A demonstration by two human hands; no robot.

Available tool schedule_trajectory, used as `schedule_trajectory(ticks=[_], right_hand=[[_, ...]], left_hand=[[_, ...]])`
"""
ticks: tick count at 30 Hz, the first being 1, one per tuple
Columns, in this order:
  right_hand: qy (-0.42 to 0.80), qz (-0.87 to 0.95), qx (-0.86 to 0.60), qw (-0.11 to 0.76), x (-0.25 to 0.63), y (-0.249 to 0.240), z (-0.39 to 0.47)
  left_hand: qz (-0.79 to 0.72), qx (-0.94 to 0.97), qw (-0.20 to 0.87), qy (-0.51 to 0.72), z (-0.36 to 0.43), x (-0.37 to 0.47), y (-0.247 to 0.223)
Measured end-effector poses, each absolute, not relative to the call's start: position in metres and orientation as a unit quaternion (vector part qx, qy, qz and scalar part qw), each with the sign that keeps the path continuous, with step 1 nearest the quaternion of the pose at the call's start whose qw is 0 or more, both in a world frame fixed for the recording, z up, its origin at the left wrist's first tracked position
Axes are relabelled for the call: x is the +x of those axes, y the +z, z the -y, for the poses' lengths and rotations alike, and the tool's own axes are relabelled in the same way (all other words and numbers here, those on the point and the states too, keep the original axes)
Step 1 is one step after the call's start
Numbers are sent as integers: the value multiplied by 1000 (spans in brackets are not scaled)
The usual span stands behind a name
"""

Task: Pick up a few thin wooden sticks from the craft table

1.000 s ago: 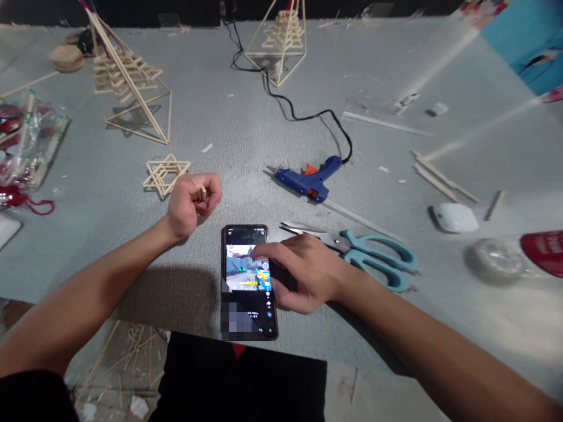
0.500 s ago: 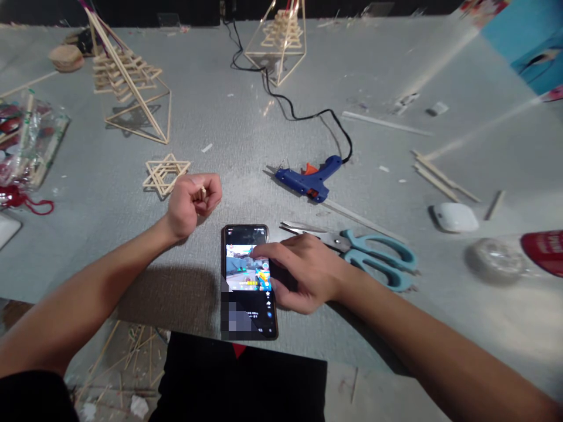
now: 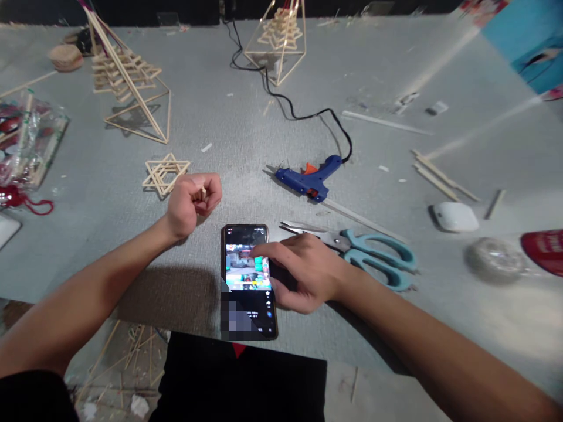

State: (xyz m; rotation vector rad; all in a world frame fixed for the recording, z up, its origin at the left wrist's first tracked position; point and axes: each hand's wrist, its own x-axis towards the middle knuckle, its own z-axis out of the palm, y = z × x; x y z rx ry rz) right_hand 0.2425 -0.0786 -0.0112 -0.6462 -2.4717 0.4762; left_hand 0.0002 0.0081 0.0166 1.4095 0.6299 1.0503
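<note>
A black phone (image 3: pixel 246 305) with a lit screen lies upright near the table's front edge. My right hand (image 3: pixel 303 272) rests at its right side, index finger over the screen and thumb by the edge, fingers apart and holding nothing. My left hand (image 3: pixel 193 205) is curled closed around a small wooden stick piece (image 3: pixel 203 192), whose end shows between the fingers. Just behind the left hand lies a star-shaped frame of sticks (image 3: pixel 160 173). Scissors with light blue handles (image 3: pixel 378 249) lie open beyond my right wrist, partly behind it.
A blue glue gun (image 3: pixel 303 183) with a black cord (image 3: pixel 294 116) lies behind the scissors. Two stick pyramids (image 3: pixel 127 79) (image 3: pixel 281 41) stand at the back. At right are a white case (image 3: pixel 456 217), loose sticks (image 3: pixel 444 179) and a bottle (image 3: pixel 501 258); plastic-wrapped material (image 3: pixel 30 140) lies left.
The picture on the phone screen has changed. Both hands have stayed where they were.
</note>
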Motion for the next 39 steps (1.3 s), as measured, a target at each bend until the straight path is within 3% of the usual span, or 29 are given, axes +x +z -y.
schedule_trajectory(ticks=[39], right_hand=[[164,917,-239,272,242,-11,79]], left_hand=[[-255,610,612,433,-8,-2,19]])
